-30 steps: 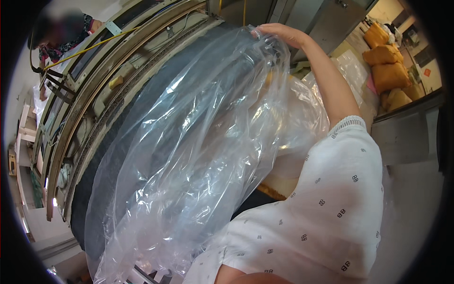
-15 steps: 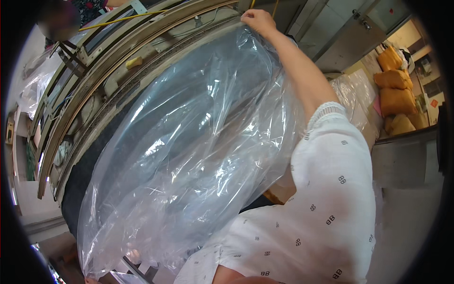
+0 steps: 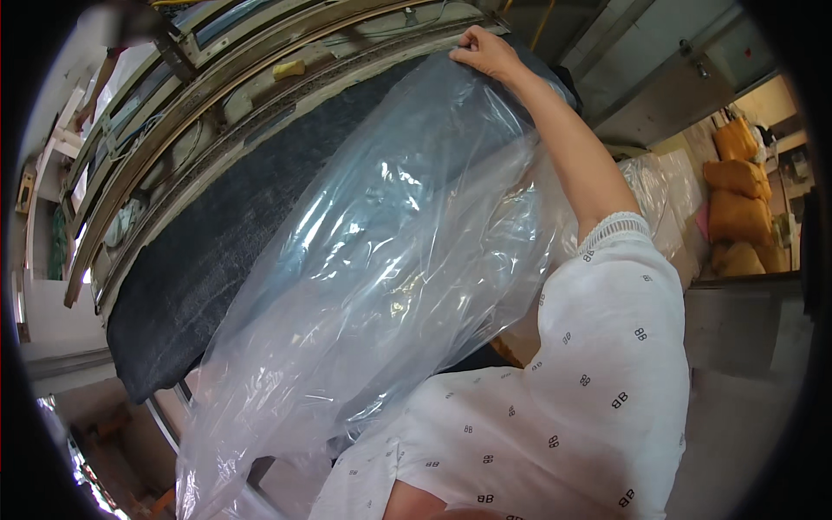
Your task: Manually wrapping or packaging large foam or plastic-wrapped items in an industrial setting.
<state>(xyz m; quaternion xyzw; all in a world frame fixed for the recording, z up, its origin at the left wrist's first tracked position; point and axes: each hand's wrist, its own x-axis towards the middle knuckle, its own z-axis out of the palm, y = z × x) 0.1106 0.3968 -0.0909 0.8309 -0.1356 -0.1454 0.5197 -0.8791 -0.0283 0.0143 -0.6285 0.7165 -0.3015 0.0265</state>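
A large sheet of clear plastic film stretches in shiny folds from the far right down to the lower left. At its far corner my right hand is closed, pinching the film's edge, with the arm reaching out from a white patterned sleeve. Beneath the film is a dark, cloth-like covered surface, bare along its left side. Only a bit of my left upper arm shows at the bottom; the left hand is out of view.
Curved-looking metal rails run along the far side, with a small yellow block on them. More clear plastic lies at the right. Orange-yellow bundles are stacked beyond, near a grey metal door.
The film has slid toward me and to the right, uncovering more dark surface on the left. My left fingertips, at the lower left edge before, have left the picture. My right hand still pinches the film.
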